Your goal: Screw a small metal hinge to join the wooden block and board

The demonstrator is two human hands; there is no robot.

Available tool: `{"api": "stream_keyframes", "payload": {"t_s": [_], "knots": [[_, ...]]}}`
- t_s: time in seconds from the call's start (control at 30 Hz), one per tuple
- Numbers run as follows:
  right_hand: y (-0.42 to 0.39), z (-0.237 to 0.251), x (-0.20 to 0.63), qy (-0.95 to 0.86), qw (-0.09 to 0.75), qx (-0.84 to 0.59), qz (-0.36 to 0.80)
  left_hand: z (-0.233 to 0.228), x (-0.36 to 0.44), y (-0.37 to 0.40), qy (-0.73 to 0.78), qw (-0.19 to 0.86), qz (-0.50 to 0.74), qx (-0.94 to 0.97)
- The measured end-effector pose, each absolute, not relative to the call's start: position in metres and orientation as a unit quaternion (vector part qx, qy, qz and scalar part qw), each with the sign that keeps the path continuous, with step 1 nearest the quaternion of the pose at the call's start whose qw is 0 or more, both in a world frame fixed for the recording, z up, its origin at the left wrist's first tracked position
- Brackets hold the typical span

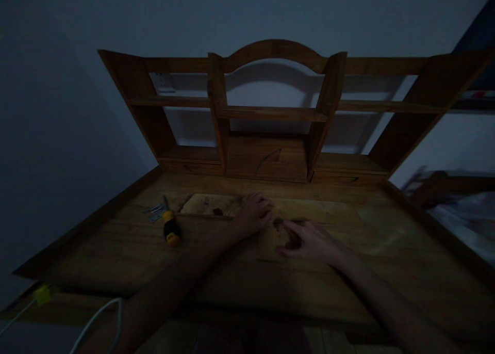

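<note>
A long pale wooden board [325, 212] lies across the desk, with a dark knot or hole [278, 222] near its middle. My left hand [255, 213] rests on the board, its fingers bent and close together over the wood. Just to the right, my right hand [307, 241] touches the wood beside the dark spot with its index finger. Its thumb is apart from that finger, and nothing shows between them. Dim light and shadow hide the undersides of both hands.
A yellow-and-black screwdriver [170, 229] lies on the left of the desk [127, 235], beside several small metal pieces [155, 212]. A wooden shelf unit [270, 114] stands along the back. A white cable [101, 310] hangs at the front left edge.
</note>
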State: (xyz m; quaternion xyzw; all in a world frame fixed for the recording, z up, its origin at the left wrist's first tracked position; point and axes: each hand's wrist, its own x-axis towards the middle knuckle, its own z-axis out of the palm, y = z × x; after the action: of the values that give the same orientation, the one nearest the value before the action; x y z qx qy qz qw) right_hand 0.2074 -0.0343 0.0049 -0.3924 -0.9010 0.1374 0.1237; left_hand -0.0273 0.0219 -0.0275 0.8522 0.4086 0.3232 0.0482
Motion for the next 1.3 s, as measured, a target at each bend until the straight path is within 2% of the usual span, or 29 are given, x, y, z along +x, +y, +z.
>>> {"api": "stream_keyframes", "payload": {"t_s": [0.3, 0.67, 1.3], "knots": [[-0.041, 0.014, 0.206, -0.9, 0.072, -0.407, 0.141, -0.025, -0.027, 0.02, 0.408, 0.055, 0.321, 0.853], [-0.039, 0.016, 0.212, -0.889, 0.062, -0.42, 0.173, -0.017, -0.033, 0.023, 0.39, 0.096, 0.372, 0.837], [-0.038, 0.019, 0.219, -0.882, 0.054, -0.44, 0.16, -0.018, -0.035, 0.025, 0.356, 0.097, 0.38, 0.848]]}}
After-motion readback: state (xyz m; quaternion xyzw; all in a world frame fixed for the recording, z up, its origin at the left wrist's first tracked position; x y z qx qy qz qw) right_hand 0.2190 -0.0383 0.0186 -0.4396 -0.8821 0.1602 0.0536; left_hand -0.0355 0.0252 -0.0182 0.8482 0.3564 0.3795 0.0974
